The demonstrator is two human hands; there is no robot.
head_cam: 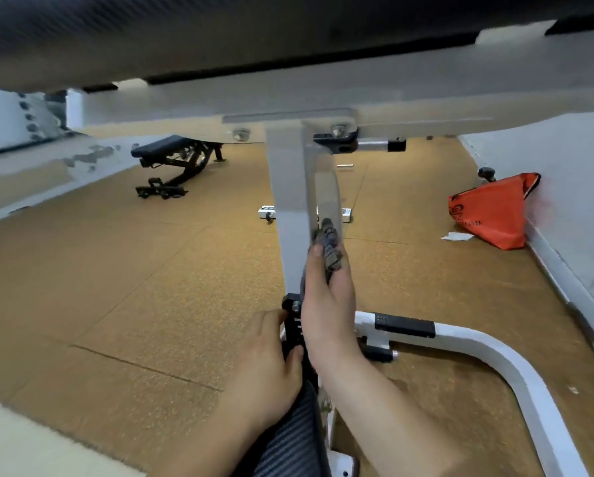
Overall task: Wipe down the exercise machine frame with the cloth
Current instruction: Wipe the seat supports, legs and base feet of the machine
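Note:
A white upright post [293, 208] of the exercise machine frame rises in the middle of the view to a white crossbeam [323, 98] under a dark pad. My right hand [326, 297] grips a dark patterned cloth [330, 246] and presses it against the right face of the post, about halfway up. My left hand [266, 359] holds a black bracket [292, 325] at the foot of the post, thumb curled round its edge. A black textured pad [288, 438] lies below my hands.
A curved white base tube [495, 352] with a black grip bends to the right on the cork-coloured floor. An orange bag [491, 211] leans on the right wall beside a white scrap. A black bench [175, 160] stands at the far left.

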